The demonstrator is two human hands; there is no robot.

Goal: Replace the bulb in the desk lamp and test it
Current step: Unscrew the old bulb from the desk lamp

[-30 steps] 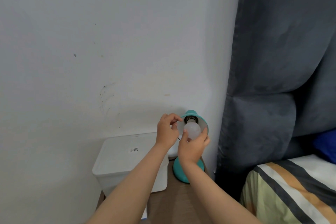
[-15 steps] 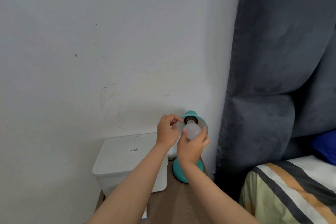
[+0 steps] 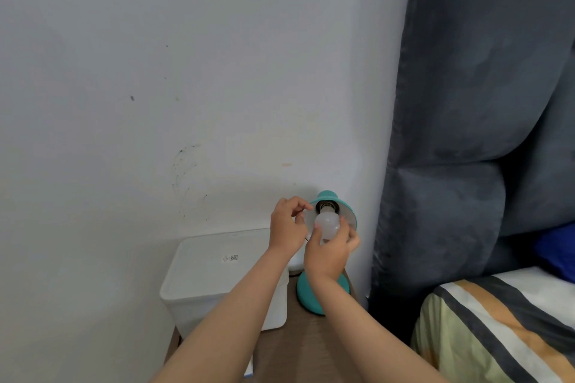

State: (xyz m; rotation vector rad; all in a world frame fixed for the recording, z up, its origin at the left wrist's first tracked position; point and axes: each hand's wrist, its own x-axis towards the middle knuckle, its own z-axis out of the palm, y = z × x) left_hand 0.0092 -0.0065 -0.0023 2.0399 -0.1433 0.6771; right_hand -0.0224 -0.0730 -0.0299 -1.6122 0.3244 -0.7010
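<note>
My right hand [image 3: 326,253] has its grip wrapped round the frosted white bulb [image 3: 326,224], fingers closed on its round end while its neck sits in the dark socket [image 3: 325,205] inside the teal lamp shade [image 3: 348,213]. My left hand [image 3: 287,225] pinches the shade's left rim, fingers curled shut on the edge. The lamp's teal base [image 3: 306,294] stands on the narrow wooden worktop [image 3: 298,348], hard against the white wall [image 3: 186,71], with the grey padded headboard [image 3: 466,165] just to the right; room to move is tight there. A lidded white plastic box [image 3: 217,277] fills the worktop's left side, just beside the base; its contents are hidden. The striped bed [image 3: 497,326] lies to the lower right.
</note>
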